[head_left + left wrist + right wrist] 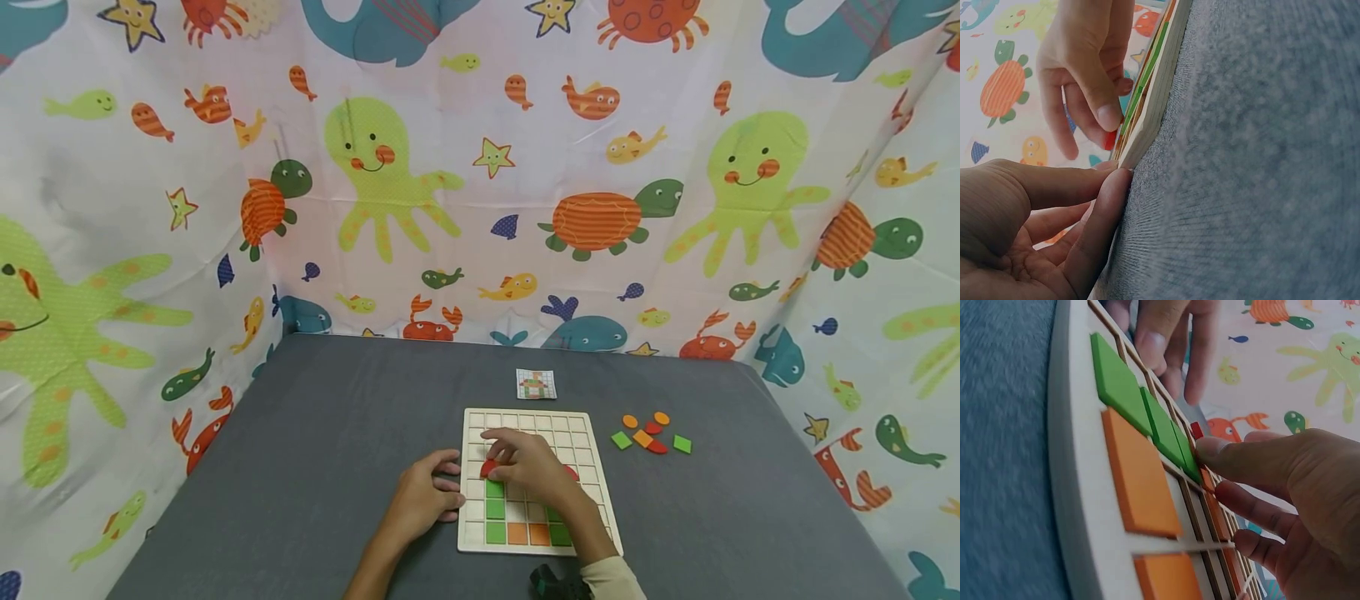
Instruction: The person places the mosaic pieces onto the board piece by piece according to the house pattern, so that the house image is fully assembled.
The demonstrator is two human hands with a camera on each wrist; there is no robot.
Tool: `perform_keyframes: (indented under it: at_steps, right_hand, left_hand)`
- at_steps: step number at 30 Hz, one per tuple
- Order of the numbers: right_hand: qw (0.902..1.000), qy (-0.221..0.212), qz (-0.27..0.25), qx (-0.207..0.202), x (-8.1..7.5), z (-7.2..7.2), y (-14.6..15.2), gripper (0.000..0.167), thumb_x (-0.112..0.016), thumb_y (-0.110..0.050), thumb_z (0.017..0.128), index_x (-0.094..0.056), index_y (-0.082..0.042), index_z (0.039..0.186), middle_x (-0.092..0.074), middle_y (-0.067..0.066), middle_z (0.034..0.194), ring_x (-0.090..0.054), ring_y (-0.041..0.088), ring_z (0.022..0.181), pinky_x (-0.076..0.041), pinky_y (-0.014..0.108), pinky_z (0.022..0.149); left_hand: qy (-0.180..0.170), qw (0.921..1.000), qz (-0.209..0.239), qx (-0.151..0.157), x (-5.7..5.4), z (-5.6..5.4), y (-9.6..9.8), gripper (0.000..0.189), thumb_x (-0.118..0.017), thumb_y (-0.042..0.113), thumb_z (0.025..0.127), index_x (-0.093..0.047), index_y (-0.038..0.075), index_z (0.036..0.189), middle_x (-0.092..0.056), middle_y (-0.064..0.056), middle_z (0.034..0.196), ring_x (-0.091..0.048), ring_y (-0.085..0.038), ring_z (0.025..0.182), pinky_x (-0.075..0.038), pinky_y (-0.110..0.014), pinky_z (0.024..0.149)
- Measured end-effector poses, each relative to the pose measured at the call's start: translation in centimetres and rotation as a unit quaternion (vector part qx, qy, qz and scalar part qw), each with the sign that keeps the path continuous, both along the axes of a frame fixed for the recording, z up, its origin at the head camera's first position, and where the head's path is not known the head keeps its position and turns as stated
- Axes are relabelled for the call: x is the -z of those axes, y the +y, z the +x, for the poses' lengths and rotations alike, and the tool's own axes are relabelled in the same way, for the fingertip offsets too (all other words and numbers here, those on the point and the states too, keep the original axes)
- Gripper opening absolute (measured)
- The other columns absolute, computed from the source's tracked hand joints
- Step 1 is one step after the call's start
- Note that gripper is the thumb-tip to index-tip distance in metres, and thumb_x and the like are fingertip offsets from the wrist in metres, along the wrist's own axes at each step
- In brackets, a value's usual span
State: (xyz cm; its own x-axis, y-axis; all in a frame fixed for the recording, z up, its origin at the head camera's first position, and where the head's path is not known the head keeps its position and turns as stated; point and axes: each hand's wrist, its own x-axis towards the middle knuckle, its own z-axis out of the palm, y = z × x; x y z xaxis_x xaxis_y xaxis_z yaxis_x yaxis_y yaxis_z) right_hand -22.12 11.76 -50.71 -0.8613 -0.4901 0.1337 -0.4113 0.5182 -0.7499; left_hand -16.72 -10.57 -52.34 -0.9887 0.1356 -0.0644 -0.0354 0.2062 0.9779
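In the head view my left hand [425,497] lies at the left edge of a wooden grid board [553,423]. Its thumb and forefinger tips pinch the board's edge in the left wrist view. Above the board's left part is my right hand [531,467], thumb and fingers holding a red rounded tile [487,468]. That tile sits at the top end of a column of green square tiles [495,508]. Orange square tiles [517,533] lie along the bottom row, with another green tile [559,534] at their right. A second red tile [572,472] peeks out past my right hand, which hides some cells.
Right of the board lie loose tiles: green diamonds [682,444], orange rounds [661,418], an orange square [642,438] and red rounded ones [657,447]. A small pattern card [536,384] lies behind the board. A black object [551,581] shows by my right sleeve [613,577].
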Motion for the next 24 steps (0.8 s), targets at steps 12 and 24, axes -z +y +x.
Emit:
perform_keyframes:
  at_steps: [12, 24]
  right_hand:
    - [0.9998, -0.004, 0.020, -0.004, 0.0, 0.1, -1.6, 0.055, -0.086, -0.007, 0.088, -0.067, -0.008, 0.140, -0.075, 0.002, 0.106, -0.069, 0.020, 0.094, -0.058, 0.031, 0.080]
    - [0.9995, 0.011, 0.028, -0.001, 0.4, -0.2, -2.0, 0.053, -0.086, -0.007, 0.087, -0.069, -0.013, 0.137, -0.076, -0.001, 0.105, -0.066, 0.016, 0.093, -0.056, 0.031, 0.080]
  left_hand:
    - [-0.003, 1.0000, -0.002, 0.003, 0.0, 0.0, -0.1, 0.065, -0.080, -0.013, 0.080, -0.060, -0.005, 0.141, -0.068, -0.020, 0.122, -0.072, -0.023, 0.092, -0.066, -0.038, 0.060]
    - [0.000, 1.0000, -0.001, 0.002, -0.2, 0.1, 0.0, 0.066, -0.079, -0.013, 0.079, -0.060, -0.005, 0.141, -0.069, -0.021, 0.121, -0.073, -0.024, 0.092, -0.066, -0.039, 0.060]
